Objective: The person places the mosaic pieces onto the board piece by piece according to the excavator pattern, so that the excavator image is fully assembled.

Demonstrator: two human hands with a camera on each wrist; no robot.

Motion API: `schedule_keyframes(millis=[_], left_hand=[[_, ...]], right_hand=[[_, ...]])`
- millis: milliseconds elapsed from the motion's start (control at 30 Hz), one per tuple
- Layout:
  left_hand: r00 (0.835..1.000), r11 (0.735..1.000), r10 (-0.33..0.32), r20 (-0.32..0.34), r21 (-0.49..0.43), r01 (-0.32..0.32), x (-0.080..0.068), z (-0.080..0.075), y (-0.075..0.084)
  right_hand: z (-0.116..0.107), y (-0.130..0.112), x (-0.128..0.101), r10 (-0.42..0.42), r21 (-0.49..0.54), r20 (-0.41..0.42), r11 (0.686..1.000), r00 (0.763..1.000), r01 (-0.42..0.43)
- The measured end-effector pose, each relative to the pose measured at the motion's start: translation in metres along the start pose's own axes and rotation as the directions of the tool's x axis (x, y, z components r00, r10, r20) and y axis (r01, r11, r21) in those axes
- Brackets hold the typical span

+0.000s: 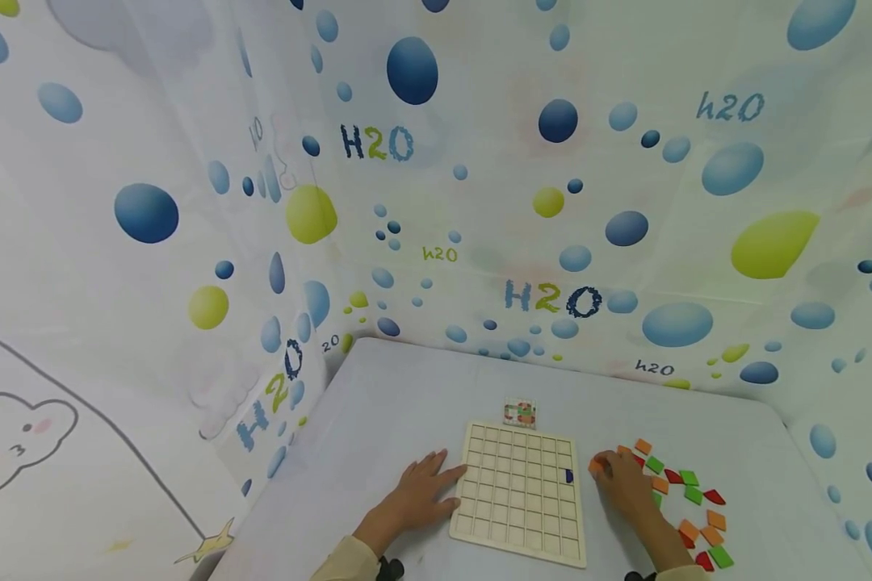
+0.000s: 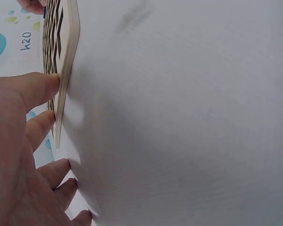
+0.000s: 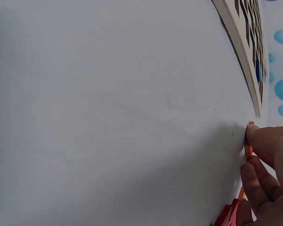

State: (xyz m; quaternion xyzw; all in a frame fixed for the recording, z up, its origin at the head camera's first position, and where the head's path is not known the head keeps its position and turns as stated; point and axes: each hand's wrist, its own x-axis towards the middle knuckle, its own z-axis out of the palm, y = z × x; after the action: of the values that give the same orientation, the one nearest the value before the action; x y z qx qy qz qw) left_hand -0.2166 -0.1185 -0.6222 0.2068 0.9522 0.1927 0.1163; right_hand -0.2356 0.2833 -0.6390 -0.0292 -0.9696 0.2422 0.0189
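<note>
A pale wooden grid board (image 1: 517, 552) lies on the table, with one dark blue piece (image 1: 569, 476) in a cell near its right edge. My left hand (image 1: 420, 494) rests at the board's left side, fingers spread. In the left wrist view, the thumb and index finger of my left hand (image 2: 12, 141) touch the board's edge (image 2: 70, 56). To the right of the board, my right hand (image 1: 625, 484) pinches an orange tile (image 1: 595, 466). The right wrist view shows this orange tile (image 3: 248, 149) between thumb and fingers, close to the white surface.
Several loose tiles lie right of the board, among them a green tile (image 1: 689, 478), a red piece (image 1: 714, 496) and an orange tile (image 1: 715, 520). A small picture card (image 1: 519, 412) lies behind the board. A patterned curtain (image 1: 480, 202) rises beyond the white table (image 1: 421, 387).
</note>
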Motion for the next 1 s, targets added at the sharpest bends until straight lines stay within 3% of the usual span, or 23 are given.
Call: schedule_keyframes(millis=[200, 533, 1000], left_hand=[[1.0, 1.0, -0.003, 0.003, 0.002, 0.003, 0.001, 0.001, -0.001], [1.0, 1.0, 0.002, 0.0, 0.009, -0.002, 0.001, 0.001, -0.002], [1.0, 1.0, 0.0, 0.011, 0.004, 0.0, 0.002, 0.0, 0.001]], right_hand=[[-0.002, -0.003, -0.012, -0.017, 0.053, 0.042, 0.998, 0.999, 0.015], [0.004, -0.027, -0.025, 0.008, 0.083, 0.017, 0.997, 1.0, -0.01], [0.014, -0.046, -0.038, -0.122, 0.031, 0.047, 0.992, 0.991, 0.12]])
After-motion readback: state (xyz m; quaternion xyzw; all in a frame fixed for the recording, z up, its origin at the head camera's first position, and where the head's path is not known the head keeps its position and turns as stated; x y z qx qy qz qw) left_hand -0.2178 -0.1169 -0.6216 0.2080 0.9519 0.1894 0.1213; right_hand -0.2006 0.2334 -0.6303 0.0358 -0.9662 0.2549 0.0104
